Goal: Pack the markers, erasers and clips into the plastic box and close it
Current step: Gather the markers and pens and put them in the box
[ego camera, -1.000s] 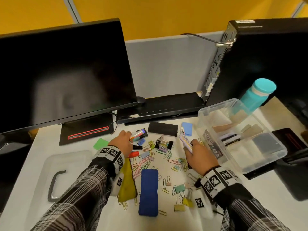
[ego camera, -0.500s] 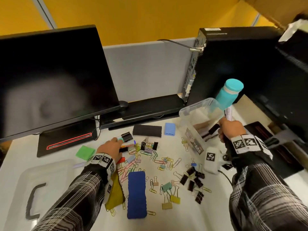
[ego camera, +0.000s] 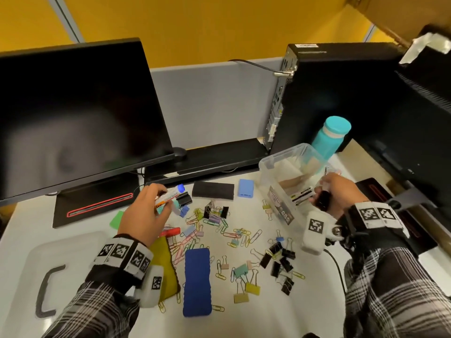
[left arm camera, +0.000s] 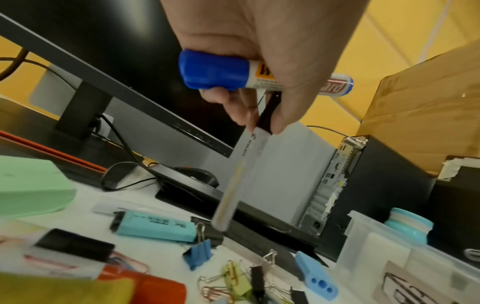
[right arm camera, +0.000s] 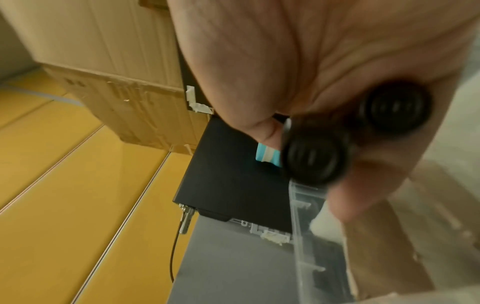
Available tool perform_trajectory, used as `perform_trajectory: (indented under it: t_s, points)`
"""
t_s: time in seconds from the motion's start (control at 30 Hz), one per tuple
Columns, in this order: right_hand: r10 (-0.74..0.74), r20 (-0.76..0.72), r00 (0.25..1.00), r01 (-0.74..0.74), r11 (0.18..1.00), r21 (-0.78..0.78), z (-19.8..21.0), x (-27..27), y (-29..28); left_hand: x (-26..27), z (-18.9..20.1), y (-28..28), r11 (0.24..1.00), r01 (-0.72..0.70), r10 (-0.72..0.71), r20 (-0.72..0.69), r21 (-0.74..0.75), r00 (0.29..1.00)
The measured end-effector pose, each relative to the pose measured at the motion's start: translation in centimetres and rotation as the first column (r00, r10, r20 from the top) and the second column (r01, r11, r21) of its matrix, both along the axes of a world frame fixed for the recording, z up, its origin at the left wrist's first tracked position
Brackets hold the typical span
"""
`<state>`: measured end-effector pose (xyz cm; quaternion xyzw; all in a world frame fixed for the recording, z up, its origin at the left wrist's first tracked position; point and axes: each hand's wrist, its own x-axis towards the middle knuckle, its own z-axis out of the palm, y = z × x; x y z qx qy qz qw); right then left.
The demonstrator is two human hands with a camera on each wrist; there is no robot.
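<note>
My left hand (ego camera: 159,202) is lifted off the desk and grips a blue-capped whiteboard marker (left arm camera: 215,72) together with a thin white pen (left arm camera: 233,181). My right hand (ego camera: 323,195) holds two black-capped markers (right arm camera: 314,158) over the near end of the clear plastic box (ego camera: 283,157). On the white desk lie a long blue eraser (ego camera: 197,281), a black eraser (ego camera: 212,190), a small light-blue eraser (ego camera: 246,188), a red marker (ego camera: 170,232), a teal highlighter (left arm camera: 155,228) and several paper and binder clips (ego camera: 234,237).
The box's clear lid (ego camera: 31,262) with a grey handle lies at the front left. A monitor (ego camera: 73,113) stands at the back left, a black PC tower (ego camera: 329,93) and a teal bottle (ego camera: 329,135) behind the box. A yellow cloth (ego camera: 166,264) lies under my left wrist.
My right hand carried its markers from the clip pile rightward to the box. My left hand picked up the blue-capped marker and raised it off the desk.
</note>
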<state>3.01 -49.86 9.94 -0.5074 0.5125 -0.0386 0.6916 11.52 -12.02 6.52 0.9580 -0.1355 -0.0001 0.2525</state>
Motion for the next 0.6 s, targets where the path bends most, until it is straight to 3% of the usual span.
perform_trajectory:
  t_s: [0.07, 0.17, 0.37, 0.53, 0.6]
  points:
    - [-0.008, -0.023, 1.000, 0.009, 1.000, 0.022, 0.6, 0.6, 0.1, -0.7, 0.5, -0.9, 1.000, -0.009, 0.008, -0.013, -0.022, 1.000]
    - [0.090, -0.077, 0.993, -0.091, 0.996, -0.007, 1.7, 1.6, 0.9, -1.8, 1.1, -2.5, 0.999, 0.009, -0.010, -0.041, -0.036, 0.999]
    - [0.284, -0.136, 0.949, -0.310, 0.920, -0.238, 1.7, 2.9, 1.5, -3.7, 0.9, -4.0, 0.998, 0.054, -0.056, -0.088, -0.030, 0.995]
    - [0.297, -0.131, 0.946, -0.324, 0.899, -0.294, 0.3, 3.3, 1.4, -4.7, 0.4, -3.4, 0.997, 0.078, -0.077, -0.092, 0.000, 0.993]
    - [0.233, -0.053, 0.971, -0.238, 0.926, -0.293, 0.0, 3.0, 0.7, -5.0, 0.4, -3.1, 0.998, 0.064, -0.065, -0.118, -0.017, 0.991]
